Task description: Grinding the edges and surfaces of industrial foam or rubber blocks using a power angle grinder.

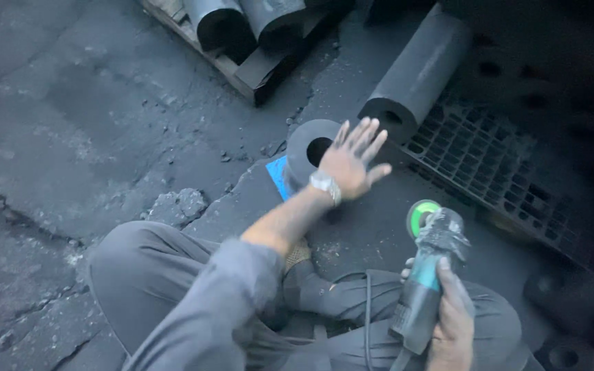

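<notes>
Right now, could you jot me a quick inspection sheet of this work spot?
Surface: dark, cracked concrete floor, dusty.
Job's things: angle grinder with green disc; dark hollow cylinder on a blue piece.
Clutter: rubble chunk; more dark cylinders.
Hands: left hand open, fingers spread over the hollow cylinder; right hand grips the grinder.
Cables: grinder cord across the lap.
Surroundings: wooden pallet, black plastic grid pallet.

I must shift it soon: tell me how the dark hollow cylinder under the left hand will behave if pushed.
The hollow cylinder looks thick-walled, so probably heavy. Its round shape suggests it may roll. Its sooty surface could slip under the open left hand.
</notes>
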